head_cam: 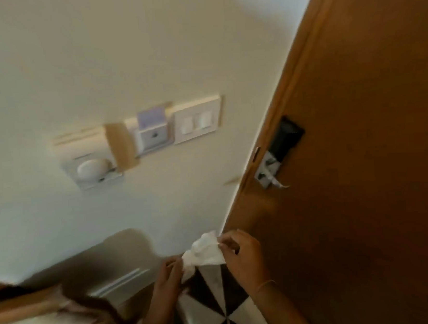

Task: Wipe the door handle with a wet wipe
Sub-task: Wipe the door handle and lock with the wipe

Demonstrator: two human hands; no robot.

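Note:
A white wet wipe point(205, 250) is stretched between both my hands low in the middle of the view. My left hand point(170, 271) pinches its lower left corner, and my right hand point(241, 254) pinches its upper right edge. The silver door handle point(271, 174) juts from a black and silver lock plate point(283, 138) on the brown wooden door point(357, 153) at the right. Both hands are well below the handle and apart from it. The picture is blurred.
On the cream wall point(76, 57) to the left are a double light switch point(197, 120), a key-card holder point(152, 130) and a round-dial thermostat point(93, 169). Black-and-white patterned floor tiles point(216, 302) show below my hands. A white skirting board point(122, 282) runs along the wall's base.

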